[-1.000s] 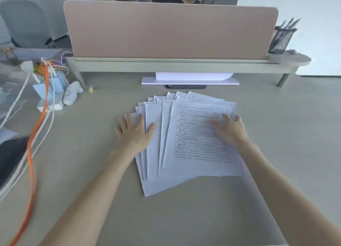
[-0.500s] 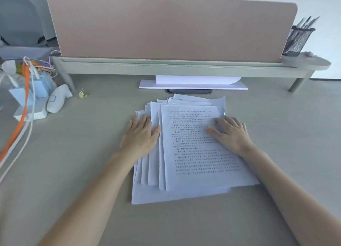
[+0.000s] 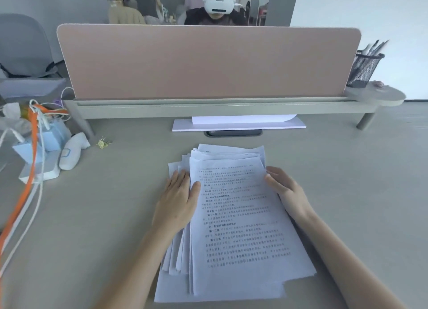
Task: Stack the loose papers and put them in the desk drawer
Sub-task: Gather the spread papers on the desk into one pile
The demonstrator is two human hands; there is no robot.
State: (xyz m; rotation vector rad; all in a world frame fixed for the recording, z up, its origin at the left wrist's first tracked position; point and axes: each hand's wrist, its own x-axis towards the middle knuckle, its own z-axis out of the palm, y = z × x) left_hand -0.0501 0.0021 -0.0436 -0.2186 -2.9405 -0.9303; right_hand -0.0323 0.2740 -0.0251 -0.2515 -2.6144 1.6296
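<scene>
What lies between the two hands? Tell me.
Head view: only the papers, left hand pressing their left edge, right hand at their right edge.

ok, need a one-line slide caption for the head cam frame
Both hands, left hand and right hand, press the sides of the loose papers on the desk, gathering an uneven stack.

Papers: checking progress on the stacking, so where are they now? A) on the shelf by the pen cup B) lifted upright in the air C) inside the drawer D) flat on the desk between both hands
D: the papers lie flat on the desk, left hand and right hand pressing in at their sides.
</scene>
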